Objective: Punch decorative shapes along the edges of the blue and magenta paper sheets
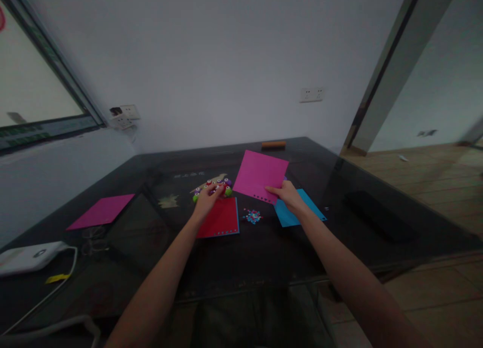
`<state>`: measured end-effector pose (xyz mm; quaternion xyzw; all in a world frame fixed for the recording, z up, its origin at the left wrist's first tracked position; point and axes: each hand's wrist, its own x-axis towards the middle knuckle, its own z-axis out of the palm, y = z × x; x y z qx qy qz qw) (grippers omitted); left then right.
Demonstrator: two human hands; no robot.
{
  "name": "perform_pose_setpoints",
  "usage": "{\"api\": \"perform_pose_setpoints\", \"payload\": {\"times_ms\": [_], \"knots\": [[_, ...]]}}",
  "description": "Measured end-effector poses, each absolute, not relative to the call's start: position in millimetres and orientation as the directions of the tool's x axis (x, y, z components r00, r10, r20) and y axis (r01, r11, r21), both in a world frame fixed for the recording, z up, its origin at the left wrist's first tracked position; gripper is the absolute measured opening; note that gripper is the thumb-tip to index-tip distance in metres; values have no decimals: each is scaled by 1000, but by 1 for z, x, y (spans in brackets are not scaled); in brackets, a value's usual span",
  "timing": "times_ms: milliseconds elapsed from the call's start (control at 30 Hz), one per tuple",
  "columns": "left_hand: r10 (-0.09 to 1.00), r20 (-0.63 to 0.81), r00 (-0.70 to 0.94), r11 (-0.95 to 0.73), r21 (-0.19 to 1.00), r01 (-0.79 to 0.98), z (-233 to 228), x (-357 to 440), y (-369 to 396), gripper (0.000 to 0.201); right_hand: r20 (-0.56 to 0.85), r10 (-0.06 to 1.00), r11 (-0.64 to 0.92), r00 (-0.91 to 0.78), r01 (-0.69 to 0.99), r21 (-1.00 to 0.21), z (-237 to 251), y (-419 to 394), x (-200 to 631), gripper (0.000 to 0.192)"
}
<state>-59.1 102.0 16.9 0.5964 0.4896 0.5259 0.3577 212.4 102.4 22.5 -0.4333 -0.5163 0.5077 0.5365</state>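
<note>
Head view: my right hand (289, 193) has its grip pinched on the lower edge of one magenta sheet (261, 175), lifted and tilted above the dark table (264, 252). My left hand (206, 199) rests on a cluster of small colourful punches (221, 186); I cannot tell whether its grip is closed or how many punches there are. Four sheets in all: the held one, one red sheet (221, 220), one blue sheet (292, 213), and a second magenta sheet (101, 211) far left. One pile of confetti (252, 216) lies between red and blue.
</note>
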Motion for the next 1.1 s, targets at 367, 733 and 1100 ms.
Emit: {"api": "perform_pose_setpoints", "payload": {"times_ms": [367,733,1100], "knots": [[979,148,137,-168,975,143,16,-35,84,36,116,993,116,5,-116,-986,20,104,211,35],[976,21,216,20,982,-187,16,-15,68,32,136,991,135,-6,-93,-986,13,107,209,39],[963,-12,269,85,962,-260,17,-12,66,25,162,986,165,37,-116,-979,18,105,208,47]]}}
